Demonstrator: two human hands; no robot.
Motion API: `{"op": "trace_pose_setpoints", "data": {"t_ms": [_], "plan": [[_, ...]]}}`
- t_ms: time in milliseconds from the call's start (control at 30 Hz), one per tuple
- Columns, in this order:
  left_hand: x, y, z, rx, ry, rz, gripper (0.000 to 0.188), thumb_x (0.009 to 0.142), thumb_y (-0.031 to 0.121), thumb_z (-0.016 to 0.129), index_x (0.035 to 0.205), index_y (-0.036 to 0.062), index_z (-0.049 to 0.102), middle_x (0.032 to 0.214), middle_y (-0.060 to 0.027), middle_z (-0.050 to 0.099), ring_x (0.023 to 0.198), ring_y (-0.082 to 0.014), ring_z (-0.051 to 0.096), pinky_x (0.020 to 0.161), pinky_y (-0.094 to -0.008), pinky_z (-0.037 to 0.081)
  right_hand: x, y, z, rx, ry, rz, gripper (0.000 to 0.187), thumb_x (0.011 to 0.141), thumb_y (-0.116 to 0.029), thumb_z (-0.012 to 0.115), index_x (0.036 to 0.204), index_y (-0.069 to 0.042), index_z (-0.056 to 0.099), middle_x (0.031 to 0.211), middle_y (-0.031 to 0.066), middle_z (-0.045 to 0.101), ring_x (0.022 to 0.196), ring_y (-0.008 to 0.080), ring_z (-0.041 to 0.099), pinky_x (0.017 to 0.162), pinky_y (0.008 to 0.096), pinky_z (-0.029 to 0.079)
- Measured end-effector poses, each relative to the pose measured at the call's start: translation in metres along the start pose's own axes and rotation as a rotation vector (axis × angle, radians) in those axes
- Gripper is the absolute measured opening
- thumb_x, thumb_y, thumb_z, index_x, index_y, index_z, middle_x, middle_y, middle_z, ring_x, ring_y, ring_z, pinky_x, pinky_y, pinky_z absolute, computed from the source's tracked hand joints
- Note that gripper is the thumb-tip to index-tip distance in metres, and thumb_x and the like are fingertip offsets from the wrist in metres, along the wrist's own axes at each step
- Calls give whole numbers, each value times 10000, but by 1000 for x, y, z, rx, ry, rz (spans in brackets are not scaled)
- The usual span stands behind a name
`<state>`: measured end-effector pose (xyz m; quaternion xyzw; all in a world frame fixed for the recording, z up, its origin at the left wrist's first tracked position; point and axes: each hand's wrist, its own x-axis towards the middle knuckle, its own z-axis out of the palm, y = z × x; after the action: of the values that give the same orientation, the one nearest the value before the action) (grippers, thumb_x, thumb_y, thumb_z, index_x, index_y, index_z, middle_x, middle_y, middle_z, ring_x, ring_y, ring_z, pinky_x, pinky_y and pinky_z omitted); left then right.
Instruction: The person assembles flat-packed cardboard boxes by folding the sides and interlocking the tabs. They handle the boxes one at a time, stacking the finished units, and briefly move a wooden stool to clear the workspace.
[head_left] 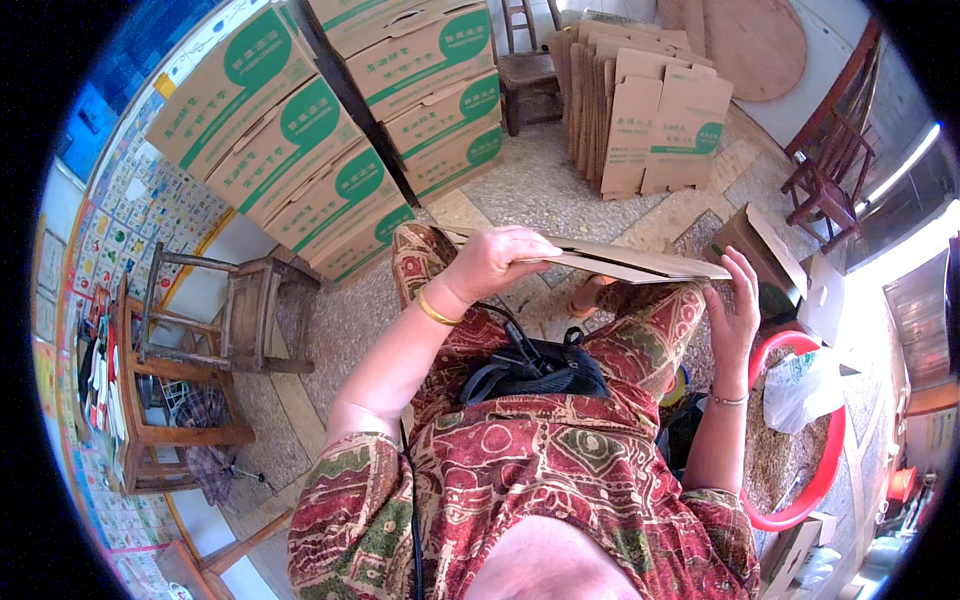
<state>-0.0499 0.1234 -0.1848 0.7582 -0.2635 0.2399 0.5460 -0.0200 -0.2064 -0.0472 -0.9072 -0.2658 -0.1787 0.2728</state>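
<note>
Patterned shirt (pixel 560 465), red, green and cream, one, worn; matching trousers (pixel 650 330), knees apart. Black pouch (pixel 540 370), one, at the waist.

Flat cardboard piece (pixel 640 264), one, brown, layered, held nearly edge-on above the knees, between the hands. Left hand (pixel 500 262): fingers closed over its left part. Right hand (pixel 733 300): fingers half open and bent about the right corner; whether they pinch it, cannot tell.

Handling note, by judgement: firm the right grip before any turning; support both ends evenly, so the layers neither bow nor slip; bend along existing creases only; fingertips best kept out of the gap between layers.

Surface: none beneath the piece; worked over the lap. Floor (pixel 350 310), speckled, with paler strips.

Room: printed cartons (pixel 300 150), brown and green, stacked ahead and to the left; flattened cartons (pixel 665 120), a standing sheaf, ahead; wooden stool (pixel 245 315), left; dark wooden chair (pixel 830 195), far right; open box (pixel 765 255), just beyond the right hand; red-rimmed tub (pixel 835 450), right, with white plastic bag (pixel 803 390) at its rim.
</note>
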Motion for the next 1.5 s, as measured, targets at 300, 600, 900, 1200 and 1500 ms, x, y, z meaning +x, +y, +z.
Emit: {"op": "trace_pose_setpoints", "data": {"t_ms": [300,600,900,1200,1500], "plan": [[-7,27,-46,-89,94,48,220,743,16,714,962,13,702,963,-117,705,895,-272,675,782,-343,534,-16,23,-38,-230,247,-11,584,731,-52,741,1276,-49,530,1333,123,527,1294,315,441,1070,407,360],[-13,48,-65,-186,97,9,158,745,-14,691,900,4,715,931,-122,712,860,-242,672,762,-325,519,-39,41,-74,-229,222,51,371,683,14,717,1040,-32,627,1112,108,622,1109,286,553,995,382,404],[-19,45,-48,-84,125,-34,146,781,-48,622,883,6,712,897,-126,710,851,-232,678,779,-304,524,-49,47,-64,-316,174,-6,228,708,-103,711,920,-41,658,968,91,647,956,275,566,904,371,410],[-5,41,-22,-71,140,48,130,776,-18,650,892,10,702,903,-104,711,841,-226,673,766,-305,512,-63,74,-60,-249,178,74,245,721,-46,711,957,-29,651,1008,97,646,1001,271,576,922,364,425],[0,80,-11,-12,-63,213,124,762,93,692,857,13,699,871,-123,702,800,-264,681,694,-340,536,-88,115,-64,-156,-58,163,322,734,17,621,1054,-17,620,1099,135,621,1116,304,556,1014,384,399]]}}
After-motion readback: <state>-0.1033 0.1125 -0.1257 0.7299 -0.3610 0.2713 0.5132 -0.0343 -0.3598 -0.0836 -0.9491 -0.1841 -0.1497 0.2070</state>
